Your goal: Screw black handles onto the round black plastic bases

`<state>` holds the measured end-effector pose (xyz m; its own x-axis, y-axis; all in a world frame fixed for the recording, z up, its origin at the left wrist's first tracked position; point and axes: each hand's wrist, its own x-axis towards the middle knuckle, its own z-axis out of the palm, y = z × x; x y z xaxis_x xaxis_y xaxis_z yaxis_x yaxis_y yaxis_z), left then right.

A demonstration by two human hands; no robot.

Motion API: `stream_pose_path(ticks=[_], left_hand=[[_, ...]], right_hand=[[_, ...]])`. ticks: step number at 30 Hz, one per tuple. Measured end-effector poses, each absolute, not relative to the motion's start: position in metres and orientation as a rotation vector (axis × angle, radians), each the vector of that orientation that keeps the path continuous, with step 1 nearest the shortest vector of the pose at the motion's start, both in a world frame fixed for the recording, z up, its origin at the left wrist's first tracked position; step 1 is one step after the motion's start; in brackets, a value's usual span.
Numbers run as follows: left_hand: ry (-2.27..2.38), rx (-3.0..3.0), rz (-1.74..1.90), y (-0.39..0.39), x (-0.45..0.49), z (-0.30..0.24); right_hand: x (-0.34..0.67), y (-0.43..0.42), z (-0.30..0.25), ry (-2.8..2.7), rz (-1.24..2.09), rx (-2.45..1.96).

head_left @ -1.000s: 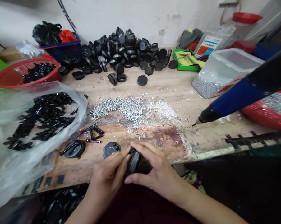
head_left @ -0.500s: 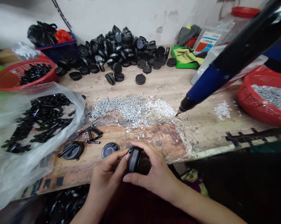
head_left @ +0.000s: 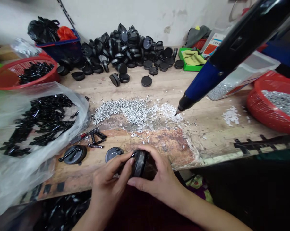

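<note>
At the table's front edge, both hands hold one round black part with a ribbed rim (head_left: 139, 163), tilted up on its side. My right hand (head_left: 159, 175) curves around its right side, thumb below and fingers over the top. The thumb and forefinger of my left hand (head_left: 113, 175) pinch at its upper left edge; what lies between those fingertips is mostly hidden. Just beyond my left hand lies a similar round black part (head_left: 113, 154), flat on the table. Farther left sits another round part with a lever across it (head_left: 74, 154), beside a few loose black levers (head_left: 97, 138).
A blue-and-black electric screwdriver (head_left: 200, 83) hangs in from the upper right. Small screws (head_left: 123, 109) and white plastic bits (head_left: 169, 110) lie mid-table. Round black parts (head_left: 130, 48) pile up behind. A plastic bag (head_left: 80, 112) and red baskets (head_left: 267, 112) flank the work area.
The view has shifted slightly, and the hanging screwdriver now appears a little farther left and higher. Both hands keep their hold on the round black part, almost unmoved.
</note>
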<state>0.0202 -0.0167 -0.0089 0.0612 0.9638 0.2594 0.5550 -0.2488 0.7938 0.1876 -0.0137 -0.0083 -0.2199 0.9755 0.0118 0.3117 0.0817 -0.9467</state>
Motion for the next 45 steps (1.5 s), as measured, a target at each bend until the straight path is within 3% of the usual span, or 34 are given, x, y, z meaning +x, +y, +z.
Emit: stream_pose_path(ticks=[7, 15, 23, 32, 45], left_hand=[[1.578, 1.856, 1.128, -0.011, 0.020, -0.020], [1.525, 1.802, 0.963, -0.002, 0.026, -0.016], [1.844, 1.709, 0.861, 0.056, -0.016, 0.005], [1.595, 2.332, 0.401, 0.132, -0.001, -0.019], [1.648, 2.582, 0.075, 0.123, 0.025, -0.021]], right_hand=[[0.186, -0.007, -0.016, -1.563, 1.246, -1.339], [0.182, 0.019, -0.023, -0.855, 1.857, -1.120], [0.196, 0.029, -0.033, -0.570, 1.818, -1.049], [0.194, 0.046, -0.026, -0.706, 1.733, -1.059], [0.201, 0.054, -0.039, -0.784, 1.645, -1.021]])
